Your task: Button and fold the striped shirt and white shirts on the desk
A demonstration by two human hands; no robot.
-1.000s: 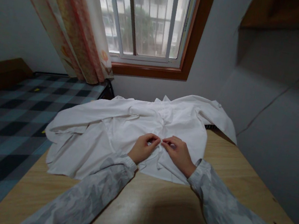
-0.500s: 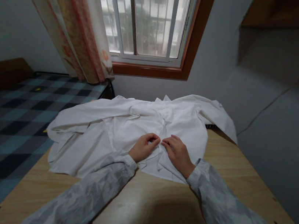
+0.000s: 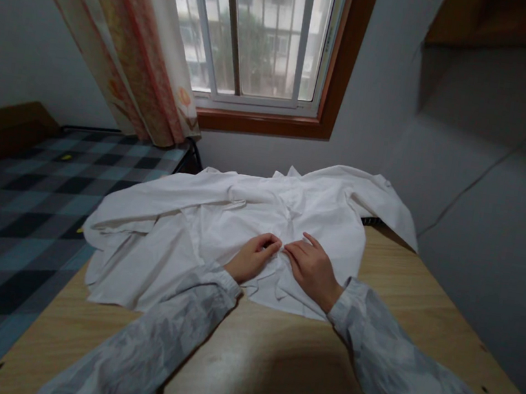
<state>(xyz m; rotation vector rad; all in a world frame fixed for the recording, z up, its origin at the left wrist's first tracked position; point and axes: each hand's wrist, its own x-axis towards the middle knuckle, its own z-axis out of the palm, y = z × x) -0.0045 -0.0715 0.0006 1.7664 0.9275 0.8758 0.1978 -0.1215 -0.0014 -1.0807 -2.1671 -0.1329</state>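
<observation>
A white long-sleeved shirt [image 3: 327, 225] lies spread across the wooden table, its sleeves reaching out to both sides. My left hand [image 3: 254, 258] pinches the shirt's front near its lower middle, thumb and fingertips together. Right beside it, my right hand [image 3: 311, 269] has its thumb and first fingers closed on the same strip of cloth, with one finger lifted. The fingertips of both hands almost meet. Whether a button is between them is too small to make out. Small folds of fabric hang below the hands.
The wooden table [image 3: 264, 360] carries the shirt. On the left stands a bed with a checked sheet [image 3: 20, 215]. Behind are a barred window [image 3: 270, 41] and a patterned curtain [image 3: 138, 42]. A cable [image 3: 481, 179] runs down the right wall.
Both hands stay at the same spot on the shirt. One finger of my right hand has lifted slightly, and the fingertips have shifted a little.
</observation>
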